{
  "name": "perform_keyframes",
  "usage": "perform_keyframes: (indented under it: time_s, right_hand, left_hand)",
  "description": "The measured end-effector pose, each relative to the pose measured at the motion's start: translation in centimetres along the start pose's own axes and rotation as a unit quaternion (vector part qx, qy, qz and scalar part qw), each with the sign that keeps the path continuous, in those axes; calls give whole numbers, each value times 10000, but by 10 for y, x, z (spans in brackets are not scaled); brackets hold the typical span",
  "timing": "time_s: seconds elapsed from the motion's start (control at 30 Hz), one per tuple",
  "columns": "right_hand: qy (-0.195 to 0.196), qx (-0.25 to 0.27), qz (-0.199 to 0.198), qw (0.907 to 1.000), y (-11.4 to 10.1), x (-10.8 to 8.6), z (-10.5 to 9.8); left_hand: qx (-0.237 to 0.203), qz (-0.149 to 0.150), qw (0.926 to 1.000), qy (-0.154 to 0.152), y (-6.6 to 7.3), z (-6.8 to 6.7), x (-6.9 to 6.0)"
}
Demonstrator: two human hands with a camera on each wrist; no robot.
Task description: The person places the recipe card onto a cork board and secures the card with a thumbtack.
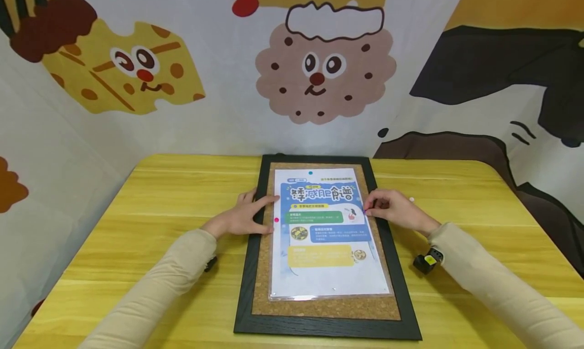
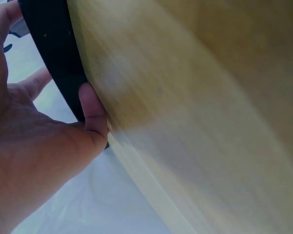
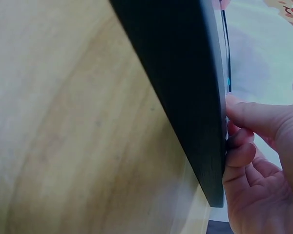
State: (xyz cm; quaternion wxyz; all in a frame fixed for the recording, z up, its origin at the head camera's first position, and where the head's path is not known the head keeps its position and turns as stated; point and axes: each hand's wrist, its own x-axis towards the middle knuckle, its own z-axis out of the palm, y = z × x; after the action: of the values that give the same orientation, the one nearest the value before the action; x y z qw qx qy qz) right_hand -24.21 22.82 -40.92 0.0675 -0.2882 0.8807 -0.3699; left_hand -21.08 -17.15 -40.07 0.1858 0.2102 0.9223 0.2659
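Observation:
A printed poster (image 1: 326,280) in a clear sleeve lies on a cork board (image 1: 347,307) with a black frame (image 1: 326,326). A teal pin (image 1: 311,172) sits at its top and a pink pin (image 1: 276,219) at its left edge. My left hand (image 1: 242,215) spreads over the frame's left side, fingertips resting on the poster's left edge; in the left wrist view one finger touches the frame's outer side. With curled fingers, my right hand (image 1: 392,207) pinches a small purple pin (image 1: 365,212) at the poster's right edge. In the right wrist view those fingers hide the pin.
The board lies on a yellow wood-grain table (image 1: 182,187), close to its back edge. A small white round piece (image 1: 411,199) lies beside my right hand. Behind the table hangs a white cloth (image 1: 219,131) with cartoon food prints.

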Motion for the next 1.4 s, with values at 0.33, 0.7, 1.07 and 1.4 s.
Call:
perform_keyframes:
  time_s: [0.33,0.7,1.07,1.4]
  right_hand:
    - [95,13,81,9999,-3,0,1]
    - [-18,43,210,9998,-5,1,-1]
    - [26,-209,-5,9998,-7,4,0]
    - [-178,-345,76,9992,-12,6,-2]
  left_hand:
    - [-6,-6,10000,-35,0,-1,-1]
    - [-47,8,10000,-58,2,-2,0]
    - [-32,-29,10000,-38,-1,-2,0]
    - [-17,-31,10000,-45,0,-1,-1]
